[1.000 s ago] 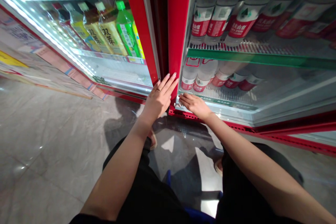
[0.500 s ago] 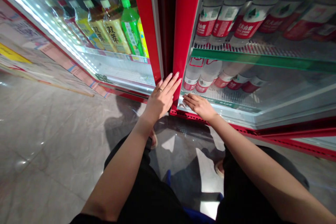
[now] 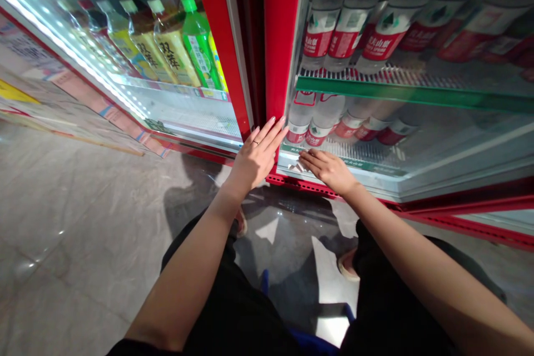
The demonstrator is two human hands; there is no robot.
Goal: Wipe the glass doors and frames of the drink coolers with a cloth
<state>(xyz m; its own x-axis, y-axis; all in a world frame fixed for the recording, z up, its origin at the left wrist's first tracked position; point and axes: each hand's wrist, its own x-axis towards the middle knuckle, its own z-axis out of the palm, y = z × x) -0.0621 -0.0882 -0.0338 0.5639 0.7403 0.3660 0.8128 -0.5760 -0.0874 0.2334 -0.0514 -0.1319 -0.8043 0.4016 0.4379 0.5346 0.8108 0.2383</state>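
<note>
My left hand point(image 3: 255, 158) lies flat with fingers stretched out against the lower red door frame point(image 3: 280, 55), a ring on one finger. To its right, my right hand point(image 3: 329, 171) is at the bottom left corner of the glass door point(image 3: 359, 147). Its fingers are pressed together and slightly bent. A small crumpled white piece point(image 3: 296, 166) shows at these fingertips; whether it is tissue or cloth I cannot tell. Behind the glass stand water bottles with red-and-white labels point(image 3: 319, 132).
On the left, another lit cooler holds several drink bottles, among them a green bottle point(image 3: 202, 47). Cartons point(image 3: 83, 94) line its side. My knees straddle the grey tiled floor point(image 3: 83, 217), and part of a blue stool point(image 3: 312, 342) shows beneath me.
My right hand has slid a little to the right along the bottom of the glass, the white piece moving with it. My left hand stays on the red frame. The view has shifted slightly.
</note>
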